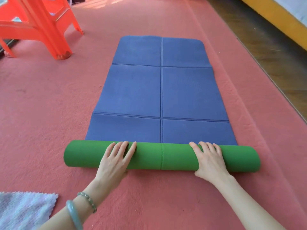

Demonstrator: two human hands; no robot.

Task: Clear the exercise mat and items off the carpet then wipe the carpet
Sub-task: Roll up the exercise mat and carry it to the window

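Observation:
A blue exercise mat [159, 90] with a green underside lies lengthwise on the pink carpet [49, 105]. Its near end is rolled into a green roll [162, 156] lying crosswise. My left hand [116, 160] rests flat on the left half of the roll, fingers straight and spread over its top. On the right half my right hand [209, 160] presses in the same way, fingers over the top of the roll. A pale fluffy cloth [25, 211] lies on the carpet at the bottom left.
An orange plastic stool [43, 25] stands on the carpet at the far left. The carpet's right edge meets a dark wooden floor [265, 47], beyond which runs a yellow ledge [282, 17]. Bare carpet lies on both sides of the mat.

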